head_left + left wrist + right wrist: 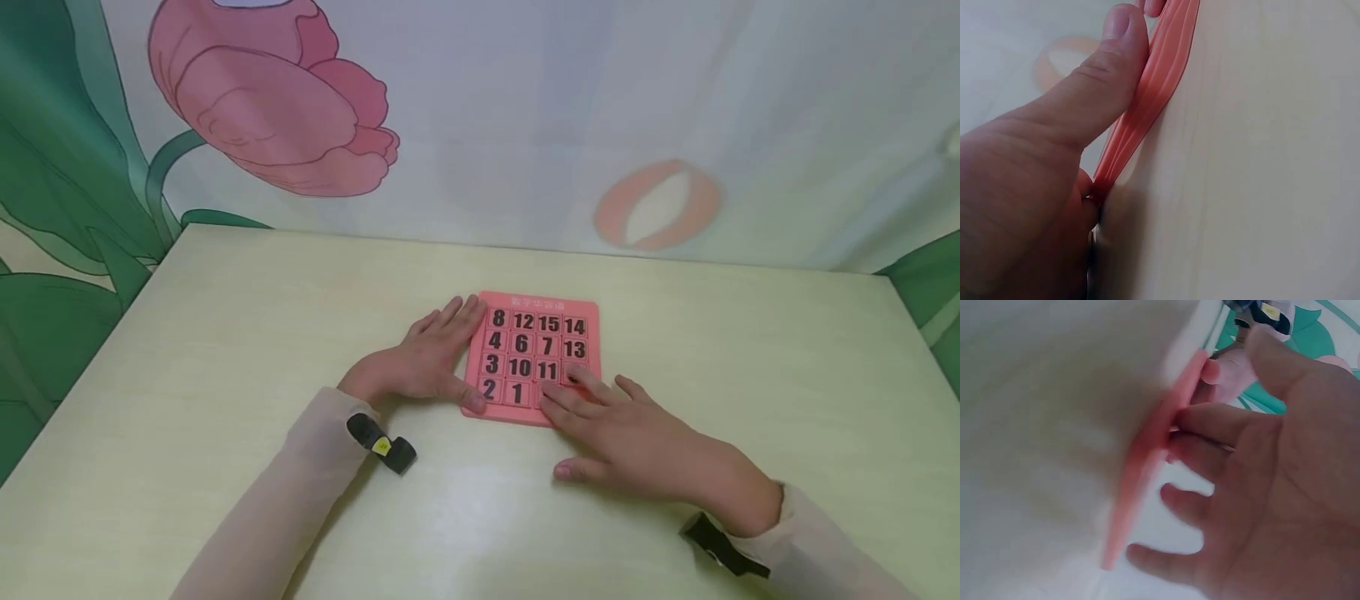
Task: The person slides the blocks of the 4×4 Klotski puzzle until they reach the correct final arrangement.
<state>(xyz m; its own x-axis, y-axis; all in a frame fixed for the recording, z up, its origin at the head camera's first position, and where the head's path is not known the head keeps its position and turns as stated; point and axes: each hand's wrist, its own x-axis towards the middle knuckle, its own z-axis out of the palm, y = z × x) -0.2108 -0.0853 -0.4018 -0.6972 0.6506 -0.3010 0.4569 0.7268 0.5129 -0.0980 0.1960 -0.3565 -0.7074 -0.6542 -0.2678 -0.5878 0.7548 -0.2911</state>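
A pink sliding number puzzle (pixel 528 421) lies flat on the table, with black numbers on its square tiles. My left hand (pixel 420 358) rests at its left side, fingers straight along the upper left edge and thumb on the lower left corner. In the left wrist view, the thumb (pixel 1100 81) lies against the puzzle's pink rim (pixel 1160 75). My right hand (pixel 637 433) reaches over the lower right corner, its fingertips touching the tiles and covering that part. From the right wrist view, the other right fingers (pixel 1185 503) are spread apart, off the puzzle.
The pale table (pixel 225 317) extends around the puzzle. A light curtain (pixel 487 125) printed with a pink flower and green leaves hangs behind its far edge. Black bands with small devices (pixel 381 443) sit on both wrists.
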